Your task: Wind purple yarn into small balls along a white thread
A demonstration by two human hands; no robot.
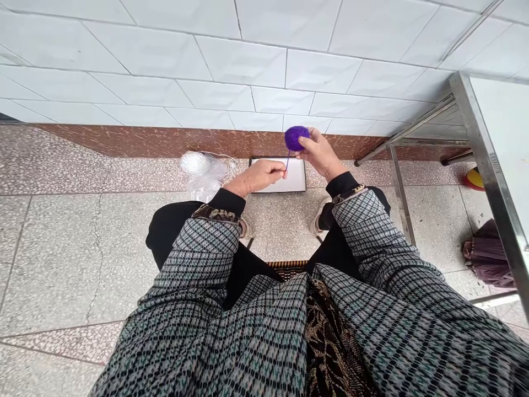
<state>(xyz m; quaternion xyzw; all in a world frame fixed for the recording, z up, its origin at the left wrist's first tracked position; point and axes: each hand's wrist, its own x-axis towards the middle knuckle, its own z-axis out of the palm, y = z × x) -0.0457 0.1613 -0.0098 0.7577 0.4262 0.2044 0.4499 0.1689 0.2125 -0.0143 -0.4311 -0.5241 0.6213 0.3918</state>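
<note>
My right hand (318, 151) is closed around a ball of purple yarn (296, 138), held up in front of the tiled wall. A short length of purple yarn strand (288, 160) runs down from the ball to my left hand (264, 174). The left fingers are pinched together on that strand. Beneath both hands, a shallow box (295, 176) with a white inside and dark rim lies on the floor. Left of the box sits white yarn (195, 162) with clear plastic wrapping (205, 186), partly behind my left wrist.
A white tiled wall (264, 66) with a brown marbled base (165, 142) rises ahead. On the right stands a metal-framed table (487, 143) with legs near my right arm. Beyond it are a dark purple fabric item (491, 256) and a yellow and red object (475, 178).
</note>
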